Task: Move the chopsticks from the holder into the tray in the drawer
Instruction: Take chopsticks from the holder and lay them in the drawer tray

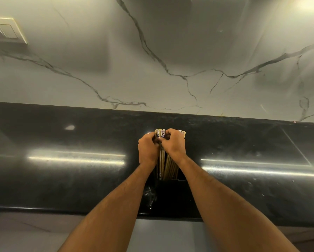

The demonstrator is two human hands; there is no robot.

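The likeliest slip from here, as I see it, is a scatter: the chopsticks [163,162] stand as a loose bundle in the dark holder [170,190], and if both hands lift without gathering every stick, a few could slide out of the bunch and clatter onto the black countertop [70,171] or drop over its near edge toward six o'clock. The holder itself looks light and sits close to that edge, so a sideways tug on sticks that bind in it could tip it or drag it along. The drawer and its tray are nowhere in sight from here, so the carry would also be made half-blind until the person looks down. As for the grip: the left hand [148,149] is curled closed around the upper part of the bundle at its nine o'clock side, fingers wrapped over the patterned tops. The right hand [174,146] is likewise curled tight at the three o'clock side, thumb and fingers pinching a clutch of sticks, with a few more tops poking out beyond its knuckles. The two hands touch each other at the middle of the bundle. The lower ends of the chopsticks are in the holder, fanned slightly, between the two wrists.
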